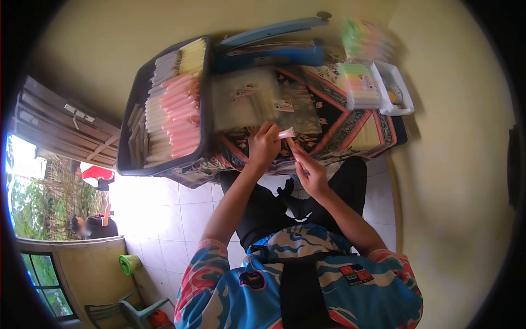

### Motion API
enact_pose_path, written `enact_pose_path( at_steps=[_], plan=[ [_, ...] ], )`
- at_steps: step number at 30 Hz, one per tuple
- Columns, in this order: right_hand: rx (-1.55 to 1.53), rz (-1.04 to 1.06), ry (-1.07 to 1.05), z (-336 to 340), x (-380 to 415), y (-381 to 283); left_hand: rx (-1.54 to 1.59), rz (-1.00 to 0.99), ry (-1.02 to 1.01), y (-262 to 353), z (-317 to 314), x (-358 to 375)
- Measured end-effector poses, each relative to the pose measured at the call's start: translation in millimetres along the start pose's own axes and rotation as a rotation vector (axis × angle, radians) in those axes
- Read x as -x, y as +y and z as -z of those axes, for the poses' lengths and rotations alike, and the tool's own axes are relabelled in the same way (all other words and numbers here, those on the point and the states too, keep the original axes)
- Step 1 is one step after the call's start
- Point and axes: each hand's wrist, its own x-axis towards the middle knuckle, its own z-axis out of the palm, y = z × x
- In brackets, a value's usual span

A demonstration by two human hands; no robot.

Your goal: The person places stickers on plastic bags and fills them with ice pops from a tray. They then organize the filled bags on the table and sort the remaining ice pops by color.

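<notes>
My left hand [264, 145] is closed around a slim pink tube-shaped stick [286, 133] that looks wrapped in clear plastic; its flared end sticks out to the right. My right hand [310, 171] comes up from below with its fingers pinched at that flared end. Just beyond both hands lie clear plastic bags [246, 104] with small printed labels, on a patterned cloth [339, 131]. To the left, a dark tray [205, 104] holds rows of similar sticks in pink, white, yellow, grey-lilac and brown.
Behind the bags stand two blue long-armed devices [268, 57], perhaps bag sealers. Packs of coloured sticks [359, 85] sit beside a white container [404, 90] with a roll-like item inside. A green bin [129, 265] and chair [123, 312] are lower left; another person [101, 226] sits by the doorway.
</notes>
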Motion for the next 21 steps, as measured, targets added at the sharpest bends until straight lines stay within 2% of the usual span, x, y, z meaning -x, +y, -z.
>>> enact_pose_path(
  at_steps=[5,11,14,17,21],
  plan=[
    [0.134,0.064,-0.005,-17,-33,7,0.060,0.087,0.000,0,-2,-1],
    [0.145,-0.019,-0.039,-30,-64,22,0.125,0.117,0.092,1,-8,-4],
    [0.180,0.084,0.112,-32,-72,18,0.130,0.155,0.118,5,-7,-9],
    [0.151,-0.026,0.045,-32,-59,21,0.125,0.157,0.142,4,-7,-14],
    [0.217,-0.018,0.052,-28,-67,14,0.159,0.130,0.129,4,-10,-13]
  ],
)
